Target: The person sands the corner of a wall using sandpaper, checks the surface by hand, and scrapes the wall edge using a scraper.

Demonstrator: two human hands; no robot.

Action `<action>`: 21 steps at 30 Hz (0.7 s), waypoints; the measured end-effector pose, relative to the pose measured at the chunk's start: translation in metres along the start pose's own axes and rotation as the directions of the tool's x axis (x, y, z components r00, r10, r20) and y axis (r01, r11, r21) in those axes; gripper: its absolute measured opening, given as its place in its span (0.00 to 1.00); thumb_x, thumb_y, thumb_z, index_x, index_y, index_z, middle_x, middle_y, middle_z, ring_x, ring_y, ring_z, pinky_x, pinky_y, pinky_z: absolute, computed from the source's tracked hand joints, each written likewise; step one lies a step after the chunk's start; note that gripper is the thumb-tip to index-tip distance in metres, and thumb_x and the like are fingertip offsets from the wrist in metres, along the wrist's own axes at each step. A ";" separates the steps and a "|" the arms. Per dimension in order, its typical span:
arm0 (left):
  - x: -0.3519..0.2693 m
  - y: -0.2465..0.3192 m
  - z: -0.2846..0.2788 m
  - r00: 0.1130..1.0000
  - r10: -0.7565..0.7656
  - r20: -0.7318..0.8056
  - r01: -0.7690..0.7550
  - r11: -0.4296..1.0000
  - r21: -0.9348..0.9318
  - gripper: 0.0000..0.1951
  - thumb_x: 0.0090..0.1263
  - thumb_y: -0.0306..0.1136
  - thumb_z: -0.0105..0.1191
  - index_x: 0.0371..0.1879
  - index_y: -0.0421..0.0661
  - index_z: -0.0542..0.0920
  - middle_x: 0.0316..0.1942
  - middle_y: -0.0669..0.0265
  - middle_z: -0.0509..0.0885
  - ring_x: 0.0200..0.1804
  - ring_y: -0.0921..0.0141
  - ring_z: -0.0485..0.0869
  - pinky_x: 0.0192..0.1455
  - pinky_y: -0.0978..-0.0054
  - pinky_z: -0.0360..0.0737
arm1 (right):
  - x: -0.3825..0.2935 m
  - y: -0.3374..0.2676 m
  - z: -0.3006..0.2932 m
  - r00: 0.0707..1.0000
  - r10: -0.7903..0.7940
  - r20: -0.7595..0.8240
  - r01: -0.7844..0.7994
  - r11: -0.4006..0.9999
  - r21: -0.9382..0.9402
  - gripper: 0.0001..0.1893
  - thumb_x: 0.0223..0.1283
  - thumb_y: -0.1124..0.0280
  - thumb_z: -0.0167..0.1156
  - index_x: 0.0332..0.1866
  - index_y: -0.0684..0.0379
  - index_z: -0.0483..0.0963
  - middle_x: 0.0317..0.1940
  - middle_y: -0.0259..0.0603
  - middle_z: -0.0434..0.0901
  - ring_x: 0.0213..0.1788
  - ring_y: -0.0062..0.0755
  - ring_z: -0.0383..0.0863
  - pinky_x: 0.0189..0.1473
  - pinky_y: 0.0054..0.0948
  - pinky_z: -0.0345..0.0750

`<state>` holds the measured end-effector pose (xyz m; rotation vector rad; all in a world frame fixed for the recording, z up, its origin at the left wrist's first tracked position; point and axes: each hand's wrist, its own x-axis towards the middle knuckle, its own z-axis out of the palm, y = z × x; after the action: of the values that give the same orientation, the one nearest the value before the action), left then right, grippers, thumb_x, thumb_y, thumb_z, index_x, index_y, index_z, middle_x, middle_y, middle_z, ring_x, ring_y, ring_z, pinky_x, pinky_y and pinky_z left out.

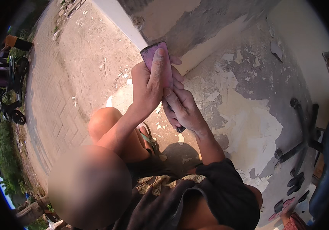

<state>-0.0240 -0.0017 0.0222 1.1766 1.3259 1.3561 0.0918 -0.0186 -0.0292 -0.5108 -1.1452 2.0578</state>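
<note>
A flat hand tool with a purple-pink face and a dark, worn top edge is held in front of the wall's foot; its exact kind I cannot tell. My left hand grips its upper part, thumb flat along the face and fingertips curled round the far side. Lower down, my right hand closes on the same tool, thumb close below my left hand. A dark end of the tool sticks out beneath my right fingers. Pale dust coats both hands.
Peeling paint covers the low wall. Paint flakes litter the concrete floor. A black star-shaped chair base and several sandals are at right, near another person's foot. Motorcycles and a person are beyond the paving.
</note>
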 end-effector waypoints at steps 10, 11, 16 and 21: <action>0.006 -0.004 0.004 0.999 0.022 -0.025 -0.022 0.999 0.035 0.27 0.76 0.50 0.38 0.29 0.35 0.78 0.17 0.61 0.80 0.21 0.73 0.81 0.25 0.79 0.77 | 0.007 -0.003 -0.005 0.999 -0.045 -0.001 0.044 0.998 -0.043 0.13 0.74 0.66 0.40 0.53 0.63 0.62 0.11 0.27 0.60 0.08 0.13 0.55 0.10 0.16 0.60; 0.013 -0.001 0.001 0.999 0.026 -0.021 -0.026 0.999 0.036 0.27 0.76 0.50 0.38 0.29 0.35 0.78 0.17 0.61 0.80 0.21 0.73 0.81 0.25 0.79 0.77 | 0.009 -0.008 -0.005 0.999 -0.038 -0.004 0.038 0.999 -0.034 0.13 0.74 0.65 0.40 0.53 0.63 0.62 0.11 0.27 0.60 0.08 0.13 0.55 0.10 0.16 0.60; 0.007 -0.003 0.002 0.997 0.074 -0.009 -0.073 0.995 0.063 0.27 0.76 0.50 0.38 0.30 0.36 0.78 0.17 0.61 0.80 0.21 0.74 0.80 0.25 0.80 0.76 | 0.011 0.006 -0.005 0.998 -0.056 -0.021 0.055 0.998 -0.042 0.10 0.73 0.67 0.42 0.44 0.64 0.66 0.13 0.27 0.63 0.09 0.10 0.59 0.11 0.16 0.58; 0.003 0.000 0.001 0.999 0.049 0.024 -0.050 0.997 0.063 0.26 0.76 0.50 0.38 0.30 0.36 0.78 0.17 0.62 0.80 0.21 0.74 0.80 0.25 0.80 0.76 | 0.013 0.004 -0.002 0.995 -0.097 -0.007 0.096 0.993 -0.063 0.11 0.73 0.66 0.41 0.44 0.64 0.65 0.10 0.28 0.60 0.08 0.13 0.56 0.10 0.16 0.58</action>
<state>-0.0238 0.0013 0.0219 1.2713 1.3403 1.3412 0.0829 -0.0095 -0.0340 -0.4855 -1.2081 1.9399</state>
